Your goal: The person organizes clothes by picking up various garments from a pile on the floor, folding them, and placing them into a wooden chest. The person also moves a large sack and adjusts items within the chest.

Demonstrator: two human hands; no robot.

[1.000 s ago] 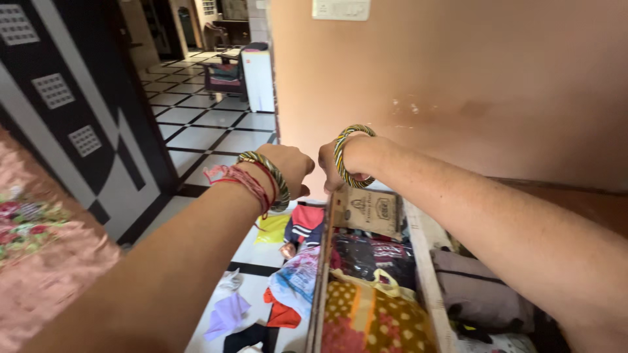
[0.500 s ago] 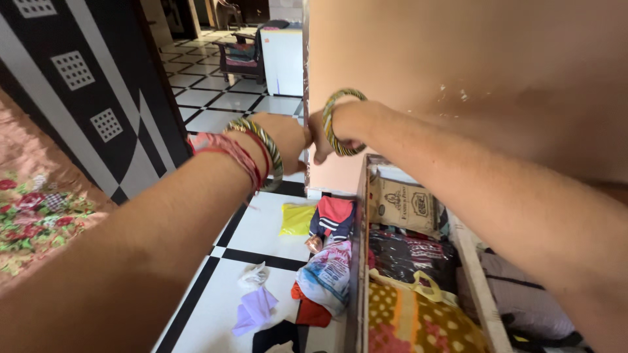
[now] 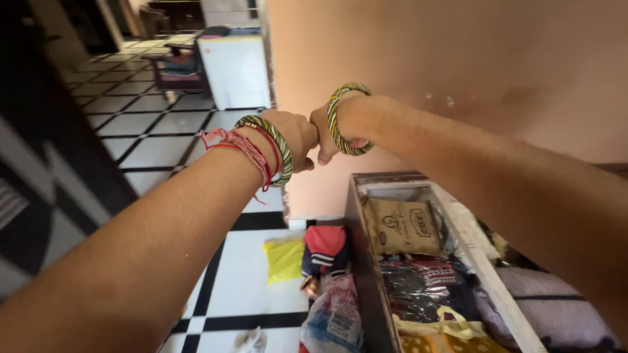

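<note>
Below the peach wall (image 3: 458,59), a tan printed sack (image 3: 400,227) is seen in the open storage box (image 3: 358,216) and a yellow packet (image 3: 283,259) on the tiled floor, while the left hand (image 3: 294,136) and right hand (image 3: 330,131), fisted empty, knuckles touching, are raised wearing striped bangles (image 3: 269,147).

1. Bangle (image 3: 269,148) on left wrist: green, yellow & black stripes.
2. Bangle (image 3: 341,119) on right wrist: same green/yellow stripes.
3. Threads (image 3: 239,145) on left wrist: red & pink.
4. Wall (image 3: 458,59): peach-pink, few pale marks.
5. Floor (image 3: 150,131): white tiles w/ black lines.
6. Bag (image 3: 284,259) on floor: yellow.
7. Sack (image 3: 400,226) in box: tan w/ dark print.
8. Cloth (image 3: 325,243) on floor: red w/ navy & white stripes.
</note>
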